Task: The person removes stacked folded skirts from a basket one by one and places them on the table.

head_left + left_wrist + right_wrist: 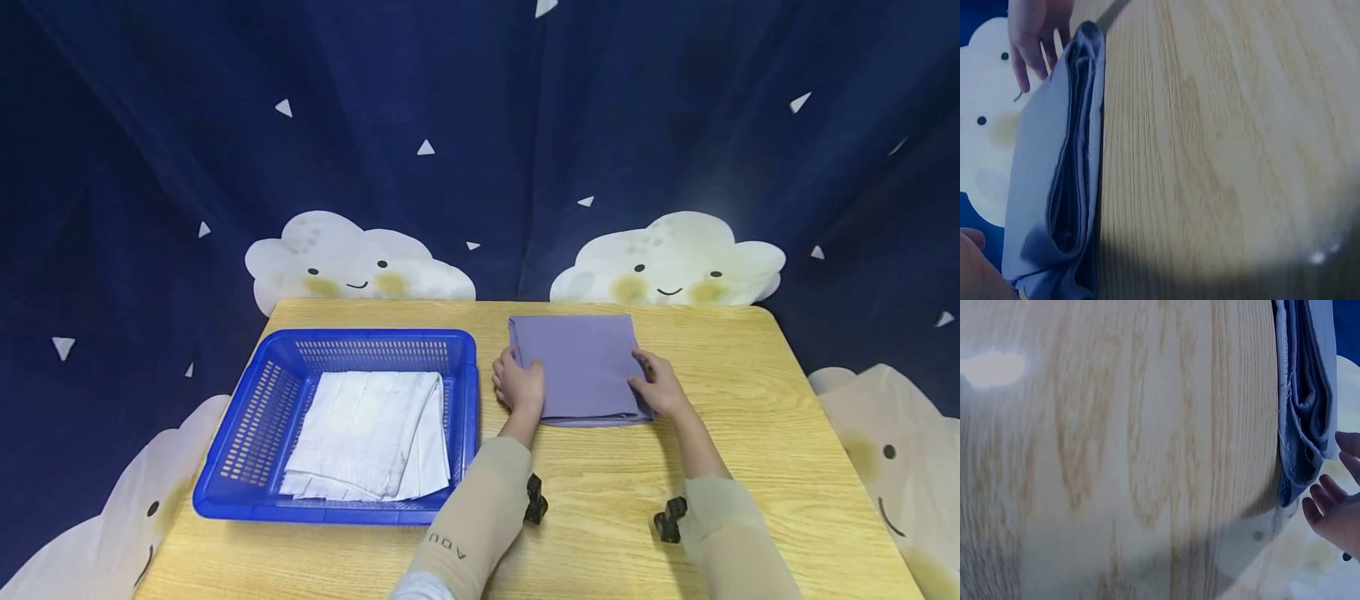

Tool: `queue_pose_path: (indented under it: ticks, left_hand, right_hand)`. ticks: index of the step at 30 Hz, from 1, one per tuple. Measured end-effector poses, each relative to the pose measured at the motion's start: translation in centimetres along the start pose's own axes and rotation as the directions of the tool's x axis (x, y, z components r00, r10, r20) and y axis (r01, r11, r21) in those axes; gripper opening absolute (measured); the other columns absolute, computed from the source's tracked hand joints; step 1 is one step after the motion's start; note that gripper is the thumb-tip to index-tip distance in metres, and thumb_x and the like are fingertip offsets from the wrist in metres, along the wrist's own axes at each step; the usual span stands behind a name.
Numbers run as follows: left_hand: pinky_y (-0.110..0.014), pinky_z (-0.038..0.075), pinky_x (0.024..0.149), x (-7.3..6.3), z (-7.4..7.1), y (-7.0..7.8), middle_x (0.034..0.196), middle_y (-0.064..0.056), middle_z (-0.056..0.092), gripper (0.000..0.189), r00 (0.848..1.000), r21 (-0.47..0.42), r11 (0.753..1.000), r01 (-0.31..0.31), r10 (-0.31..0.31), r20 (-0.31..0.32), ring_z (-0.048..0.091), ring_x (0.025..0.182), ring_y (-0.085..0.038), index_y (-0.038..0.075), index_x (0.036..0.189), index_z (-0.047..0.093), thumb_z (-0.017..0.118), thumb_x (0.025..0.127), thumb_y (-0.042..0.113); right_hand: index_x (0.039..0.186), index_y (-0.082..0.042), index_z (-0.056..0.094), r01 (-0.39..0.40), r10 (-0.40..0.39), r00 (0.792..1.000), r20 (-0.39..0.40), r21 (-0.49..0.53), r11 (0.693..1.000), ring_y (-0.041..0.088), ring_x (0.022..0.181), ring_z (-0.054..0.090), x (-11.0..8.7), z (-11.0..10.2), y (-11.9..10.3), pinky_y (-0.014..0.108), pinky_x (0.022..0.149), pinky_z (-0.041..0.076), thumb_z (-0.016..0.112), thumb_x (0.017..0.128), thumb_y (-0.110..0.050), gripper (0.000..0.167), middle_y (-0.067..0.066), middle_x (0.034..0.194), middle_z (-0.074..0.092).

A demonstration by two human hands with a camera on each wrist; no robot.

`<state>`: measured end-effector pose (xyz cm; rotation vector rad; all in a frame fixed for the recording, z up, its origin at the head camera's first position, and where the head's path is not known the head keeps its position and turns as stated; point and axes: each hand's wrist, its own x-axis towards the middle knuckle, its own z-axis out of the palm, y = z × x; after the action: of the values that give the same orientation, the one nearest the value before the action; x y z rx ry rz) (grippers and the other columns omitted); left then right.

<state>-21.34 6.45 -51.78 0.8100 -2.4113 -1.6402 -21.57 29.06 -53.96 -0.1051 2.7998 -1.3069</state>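
Observation:
A folded purple cloth (581, 367) lies on the wooden table, its layered folds showing along the near side in both wrist views. At its left edge is my left hand (521, 385), fingers along the side and thumb over the top face. My right hand (660, 385) is at the right edge, fingers loosely spread and slightly bent. In the right wrist view, the right hand (1338, 509) shows beside the cloth's end (1304, 406). The left wrist view catches only part of the left hand (979, 272), close to the near end of the cloth (1041, 169).
To the left stands a blue plastic basket (217, 492) with perforated sides. Folded white cloth (360, 433) lies inside it. The wooden table (780, 467) reaches back to a dark blue curtain (480, 100) printed with clouds and triangles. Small black devices sit at both wrists.

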Motion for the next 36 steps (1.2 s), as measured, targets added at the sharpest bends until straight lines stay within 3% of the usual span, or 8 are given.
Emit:
queue_pose_path:
  ticks: [7,15,27,36]
  left_hand:
    - [-0.046,0.033,0.091,-1.2,-0.1,0.5,0.117,-0.009,0.054,0.043,0.992,-0.03,0.994,-0.103,0.101,-0.069,0.045,0.108,-0.028,0.009,0.118,0.053,0.062,0.076,0.013]
    - [-0.046,0.034,0.088,-2.5,-1.0,1.6,0.108,-0.008,0.056,0.045,0.976,-0.068,0.975,-0.212,0.207,-0.074,0.046,0.105,-0.026,0.01,0.116,0.054,0.061,0.072,0.006]
    - [-0.04,0.032,0.089,-3.8,-3.4,2.6,0.116,-0.005,0.055,0.048,0.932,0.003,0.935,-0.355,0.354,0.08,0.044,0.105,-0.022,0.018,0.124,0.05,0.061,0.078,0.01]
    - [-0.042,0.031,0.092,-4.4,-5.8,3.3,0.114,-0.005,0.055,0.047,0.886,0.016,0.889,-0.457,0.453,0.098,0.044,0.108,-0.024,0.015,0.123,0.051,0.063,0.078,0.012]
  right_hand:
    - [0.13,0.01,0.038,0.003,-0.004,0.999,-0.04,-0.038,0.999,0.051,0.118,0.031,-0.5,-0.4,-0.9,0.059,0.1,0.024,0.054,0.085,0.002,0.049,0.038,0.128,0.033]
    - [0.131,0.008,0.038,0.003,-0.004,0.999,-0.043,-0.015,1.0,0.049,0.115,0.032,-0.9,-0.5,-1.9,0.06,0.095,0.028,0.053,0.085,0.001,0.048,0.035,0.129,0.033]
    - [0.131,0.008,0.038,0.047,-0.044,0.997,-0.061,0.053,0.997,0.051,0.117,0.033,-1.5,-0.6,-4.1,0.059,0.095,0.033,0.051,0.087,0.003,0.046,0.035,0.13,0.032]
    - [0.13,0.006,0.04,0.095,-0.091,0.991,-0.095,0.043,0.995,0.049,0.114,0.038,-1.8,-0.2,-5.1,0.058,0.092,0.035,0.054,0.087,0.002,0.046,0.031,0.128,0.038]
